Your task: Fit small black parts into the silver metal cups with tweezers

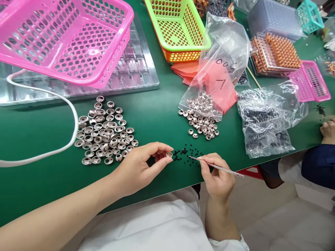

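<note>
My left hand (142,167) pinches one small silvery ring-shaped part (169,154) between thumb and fingertips, just left of a scatter of tiny black pieces (184,151). In my right hand (217,174) is a thin pointed tool (222,168), its tip down among the black pieces. A loose pile of similar metal parts (106,134) lies on the green table (154,115) beyond my left forearm. More of them (204,123) spill from the mouth of a clear plastic bag (227,45) beyond my right hand.
Pink basket (104,75) over a metal tray (149,78) at the back left; white cable (72,108) at left; green basket (183,47) behind. Bagged black parts (264,122), orange parts (284,50) and a small pink basket (309,82) stand right. Another person's hand (328,129) rests at the right edge.
</note>
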{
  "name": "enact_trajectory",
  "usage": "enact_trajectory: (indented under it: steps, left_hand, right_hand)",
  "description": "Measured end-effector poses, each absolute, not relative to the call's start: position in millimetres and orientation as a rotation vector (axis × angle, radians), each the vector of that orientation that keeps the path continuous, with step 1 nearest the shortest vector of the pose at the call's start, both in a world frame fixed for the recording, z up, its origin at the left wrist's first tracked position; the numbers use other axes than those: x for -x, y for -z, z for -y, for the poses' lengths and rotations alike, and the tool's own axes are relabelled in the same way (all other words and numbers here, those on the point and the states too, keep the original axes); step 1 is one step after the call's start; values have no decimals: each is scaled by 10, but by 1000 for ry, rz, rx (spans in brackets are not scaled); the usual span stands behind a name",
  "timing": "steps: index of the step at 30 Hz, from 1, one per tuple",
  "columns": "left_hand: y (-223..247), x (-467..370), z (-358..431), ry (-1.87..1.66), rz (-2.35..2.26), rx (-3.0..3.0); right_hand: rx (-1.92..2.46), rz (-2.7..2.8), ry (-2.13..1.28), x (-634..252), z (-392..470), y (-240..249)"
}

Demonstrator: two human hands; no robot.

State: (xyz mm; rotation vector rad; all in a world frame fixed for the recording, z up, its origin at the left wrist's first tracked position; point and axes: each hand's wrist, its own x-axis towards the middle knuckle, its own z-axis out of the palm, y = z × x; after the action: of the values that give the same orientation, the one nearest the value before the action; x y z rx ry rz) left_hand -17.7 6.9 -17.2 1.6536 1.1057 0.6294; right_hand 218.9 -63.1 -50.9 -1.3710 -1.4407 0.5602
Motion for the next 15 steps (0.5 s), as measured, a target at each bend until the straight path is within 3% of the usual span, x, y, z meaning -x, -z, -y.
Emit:
enact_trajectory:
  steps: [15]
  left_hand:
    - [179,176,-63,-614,-1102,-1637]
  right_hand:
    - [1392,1422,-521,-2155,623,510]
